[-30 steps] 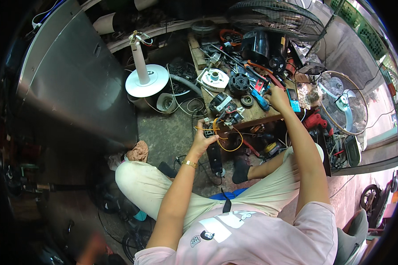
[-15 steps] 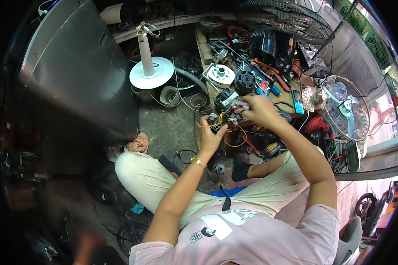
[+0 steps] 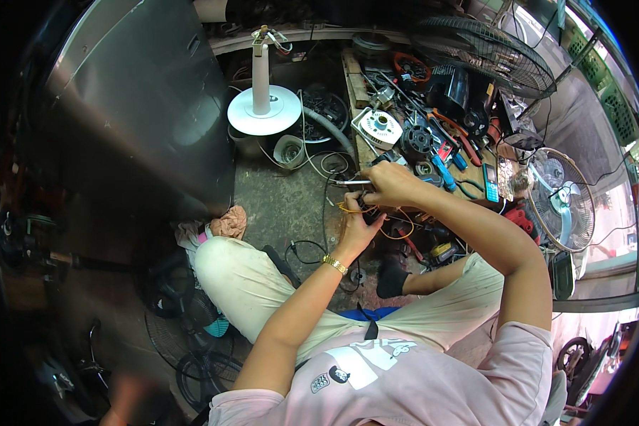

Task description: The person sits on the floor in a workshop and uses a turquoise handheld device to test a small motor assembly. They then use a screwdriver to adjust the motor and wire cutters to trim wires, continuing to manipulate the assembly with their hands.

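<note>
Over the front left edge of the bench, my left hand (image 3: 362, 228) is closed around a small dark part (image 3: 369, 214) of a fan assembly, largely hidden by my fingers. Thin yellow wires (image 3: 403, 215) loop out of it to the right. Just above it, my right hand (image 3: 394, 186) is closed on a slim, shiny metal tool (image 3: 353, 182) that points left; its other end is inside my fist, so its exact kind does not show. A white vented motor cover (image 3: 378, 128) lies on the bench beyond my hands, beside a round black motor part (image 3: 417, 140).
Pliers and other tools crowd the wooden bench (image 3: 357, 84), along with a blue phone (image 3: 490, 182). A white fan stand (image 3: 261, 89) stands at the back left, near a large metal cabinet (image 3: 142, 106). A caged fan (image 3: 561, 199) is at the right.
My right hand has left the motor piece and now holds the slim metal tool close above my left hand. The view has shifted, moving the scene right and slightly down.
</note>
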Motion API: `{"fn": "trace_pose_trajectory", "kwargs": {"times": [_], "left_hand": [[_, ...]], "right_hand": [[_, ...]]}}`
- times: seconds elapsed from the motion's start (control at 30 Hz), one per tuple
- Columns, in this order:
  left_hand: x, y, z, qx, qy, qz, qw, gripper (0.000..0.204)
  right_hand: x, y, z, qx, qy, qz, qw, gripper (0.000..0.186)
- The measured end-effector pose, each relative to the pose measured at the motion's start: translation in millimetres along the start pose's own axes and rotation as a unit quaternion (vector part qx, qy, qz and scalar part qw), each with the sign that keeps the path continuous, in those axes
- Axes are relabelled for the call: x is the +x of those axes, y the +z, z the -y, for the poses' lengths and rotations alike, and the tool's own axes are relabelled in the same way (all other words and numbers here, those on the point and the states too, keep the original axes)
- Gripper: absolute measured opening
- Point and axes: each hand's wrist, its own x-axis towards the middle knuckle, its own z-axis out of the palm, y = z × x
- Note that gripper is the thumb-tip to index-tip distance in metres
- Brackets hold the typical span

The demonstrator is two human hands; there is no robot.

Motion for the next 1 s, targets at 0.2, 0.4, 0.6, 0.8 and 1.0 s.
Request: {"fn": "trace_pose_trajectory", "kwargs": {"times": [0.2,0.4,0.6,0.8,1.0], "left_hand": [[5.9,-13.2,-11.5,-0.163,-0.093,0.131,0.973,0.077],[8.6,-21.3,-3.1,-0.221,-0.082,0.168,0.957,0.078],[-3.2,-10.0,-2.6,-0.213,-0.142,0.140,0.957,0.069],[-1.5,4.9,-7.5,-0.129,-0.105,0.086,0.982,0.071],[-1.9,-0.3,-2.3,-0.108,-0.117,0.080,0.984,0.070]], "right_hand": [[-4.9,-2.1,-9.7,-0.026,-0.052,0.027,0.998,0.034],[-7.3,-13.1,-14.2,-0.085,-0.094,0.074,0.989,0.037],[-15.4,-78.1,-97.6,0.155,0.221,-0.196,0.943,0.057],[5.7,-28.9,-213.0,0.165,0.269,-0.313,0.896,0.044],[26.3,9.5,-237.8,0.003,0.269,-0.347,0.899,0.032]]}}
